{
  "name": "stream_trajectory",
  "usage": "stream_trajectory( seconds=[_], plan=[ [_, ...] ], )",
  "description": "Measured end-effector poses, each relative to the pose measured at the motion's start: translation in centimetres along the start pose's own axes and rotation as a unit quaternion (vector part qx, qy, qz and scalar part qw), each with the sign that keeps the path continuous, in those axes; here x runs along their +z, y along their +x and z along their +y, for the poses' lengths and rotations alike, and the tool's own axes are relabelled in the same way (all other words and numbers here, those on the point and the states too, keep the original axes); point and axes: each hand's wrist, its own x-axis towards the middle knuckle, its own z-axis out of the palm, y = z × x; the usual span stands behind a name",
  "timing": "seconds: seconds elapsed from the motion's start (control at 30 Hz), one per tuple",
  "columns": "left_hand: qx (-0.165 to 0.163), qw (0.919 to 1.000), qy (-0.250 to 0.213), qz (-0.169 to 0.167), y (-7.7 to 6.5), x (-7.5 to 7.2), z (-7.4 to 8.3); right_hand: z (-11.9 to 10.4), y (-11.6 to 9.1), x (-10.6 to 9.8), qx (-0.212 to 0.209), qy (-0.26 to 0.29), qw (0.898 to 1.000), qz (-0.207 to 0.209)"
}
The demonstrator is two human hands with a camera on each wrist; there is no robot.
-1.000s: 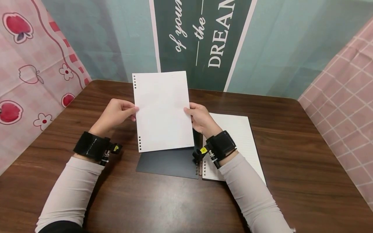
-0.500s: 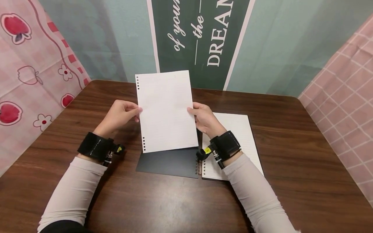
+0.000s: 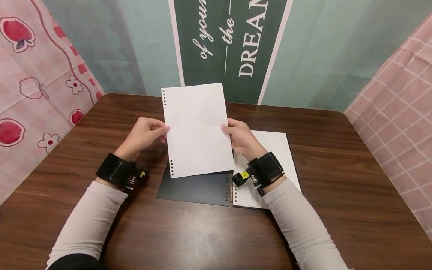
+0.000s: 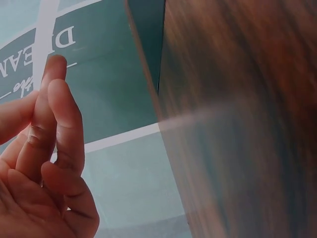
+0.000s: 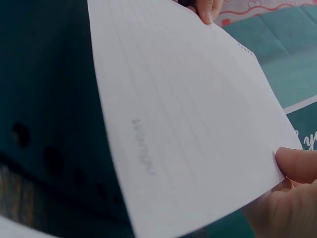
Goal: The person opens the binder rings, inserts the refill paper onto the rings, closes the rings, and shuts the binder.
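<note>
Holding punched loose-leaf sheet (image 3: 198, 129) raised over dark notebook cover (image 3: 195, 190); pinching opposite long edges with left hand (image 3: 143, 133) and right hand (image 3: 243, 138), presumably for even support with punch holes (image 3: 171, 168) uncovered.

The white ruled loose sheet (image 3: 199, 131) with square punched holes is thin, smooth, matt paper, as is the white ruled notebook page (image 3: 275, 150), while the flat dark grey rectangular cover (image 3: 194, 190) looks like smooth plastic with a faint satin sheen. The brown wood-grained desk (image 3: 202, 236) has a smooth finish, glossy enough to show a hazy pale glare. Matt, lightly creased cloth makes up the teal-and-green lettered hanging (image 3: 337, 48), the pink apple-printed hanging (image 3: 30, 67), the pink white-gridded hanging (image 3: 401, 112) and the pale, wrinkled sleeves (image 3: 89, 219).
</note>
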Motion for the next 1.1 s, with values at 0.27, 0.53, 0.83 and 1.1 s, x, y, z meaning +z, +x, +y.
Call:
stream_trajectory(
  seconds=[0.27,0.53,0.83,1.1],
  plan=[
    [0.011,0.9998,-0.008,0.011,0.2,0.7,1.1,-0.3,-0.6,-0.9,-0.006,-0.006,1.000,0.014],
    [0.027,0.9996,-0.006,0.006,0.3,1.0,1.5,-0.7,-1.0,-1.4,-0.009,-0.019,0.999,0.032],
    [0.029,0.9996,-0.006,-0.002,0.4,1.5,1.7,-1.2,-1.5,-1.9,-0.023,-0.033,0.999,0.037],
    [0.049,0.9988,-0.010,-0.003,0.6,1.9,2.1,-1.6,-1.8,-2.4,-0.026,-0.041,0.998,0.046]
  ],
)
